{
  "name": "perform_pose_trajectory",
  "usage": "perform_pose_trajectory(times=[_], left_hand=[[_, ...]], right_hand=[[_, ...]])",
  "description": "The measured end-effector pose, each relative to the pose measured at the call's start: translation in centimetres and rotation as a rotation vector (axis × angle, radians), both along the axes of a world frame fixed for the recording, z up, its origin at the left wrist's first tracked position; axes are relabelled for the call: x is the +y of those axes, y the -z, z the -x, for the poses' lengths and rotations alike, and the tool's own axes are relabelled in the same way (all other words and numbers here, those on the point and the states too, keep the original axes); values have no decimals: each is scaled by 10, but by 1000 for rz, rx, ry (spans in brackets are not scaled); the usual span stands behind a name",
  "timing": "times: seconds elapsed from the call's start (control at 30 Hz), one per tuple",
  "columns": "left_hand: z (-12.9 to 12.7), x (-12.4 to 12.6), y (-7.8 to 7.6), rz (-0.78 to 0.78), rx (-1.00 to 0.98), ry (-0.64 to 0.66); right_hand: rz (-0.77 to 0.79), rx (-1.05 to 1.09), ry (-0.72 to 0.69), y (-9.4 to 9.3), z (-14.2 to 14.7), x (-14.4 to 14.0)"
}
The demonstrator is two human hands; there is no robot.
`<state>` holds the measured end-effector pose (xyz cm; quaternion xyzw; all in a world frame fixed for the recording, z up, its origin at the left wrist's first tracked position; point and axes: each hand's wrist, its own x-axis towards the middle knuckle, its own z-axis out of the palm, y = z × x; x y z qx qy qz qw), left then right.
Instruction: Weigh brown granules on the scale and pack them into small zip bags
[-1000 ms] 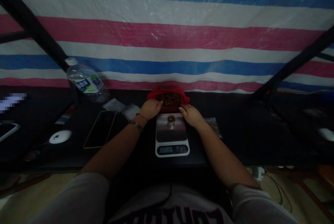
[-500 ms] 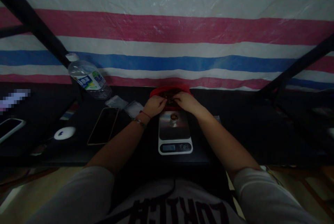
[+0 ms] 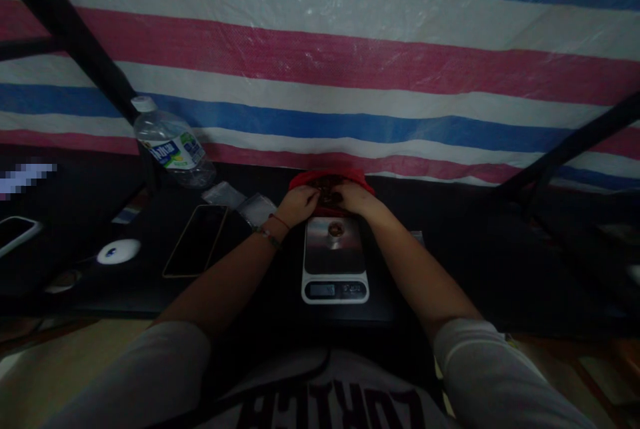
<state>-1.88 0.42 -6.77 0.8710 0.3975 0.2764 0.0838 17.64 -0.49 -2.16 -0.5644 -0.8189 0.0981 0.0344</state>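
Note:
A red tray [image 3: 310,179] of small dark pieces sits at the back of the dark table, right behind a white kitchen scale [image 3: 335,262]. A small round metal cup [image 3: 335,232] stands on the scale's plate. My left hand [image 3: 296,206] rests at the tray's near left side, fingers curled over the pieces. My right hand [image 3: 356,198] reaches into the tray from the right, its fingertips among the dark pieces close to the left hand. What the fingers pinch is too dark to tell.
A clear water bottle [image 3: 170,146] leans at the back left. A phone [image 3: 196,240] lies face down left of the scale, with small clear bags [image 3: 256,208] beside it and a white mouse [image 3: 119,251] farther left. A striped tarp hangs behind the table.
My right hand has moved from beside the scale up into the red tray, ending close to my left hand. The left hand has stayed at the tray.

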Motion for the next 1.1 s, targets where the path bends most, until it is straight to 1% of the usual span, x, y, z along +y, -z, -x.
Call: perform_pose_trajectory(times=[0.13,0.3,0.43,0.53,0.7,0.83,0.9,0.97,1.0,1.07,1.1], left_hand=[[2,0,0,-11,-16,-3],[2,0,-1,17,-35,-16],[3,0,-2,15,-54,-28],[3,-1,-3,11,-64,-29],[0,-2,-2,-5,-94,-1],[0,2,0,-5,-85,29],[2,2,-6,10,-97,50],[5,-4,-21,31,-134,122],[7,-10,-31,49,-149,207],[6,-28,-53,120,-94,446],[3,-38,-63,141,-63,533]], right_hand=[[-13,-44,-12,3,-4,1],[-71,35,35,4,-13,-1],[-101,101,-7,3,-18,-8],[-115,89,-9,5,-18,-11],[-126,54,-13,11,-15,-9],[-118,63,-3,13,-14,-11],[-116,84,-31,12,-14,-13],[-123,98,-35,8,-14,-15],[-130,102,-24,6,-14,-16],[-132,111,-3,0,-15,-18],[-126,119,-2,-3,-16,-19]])
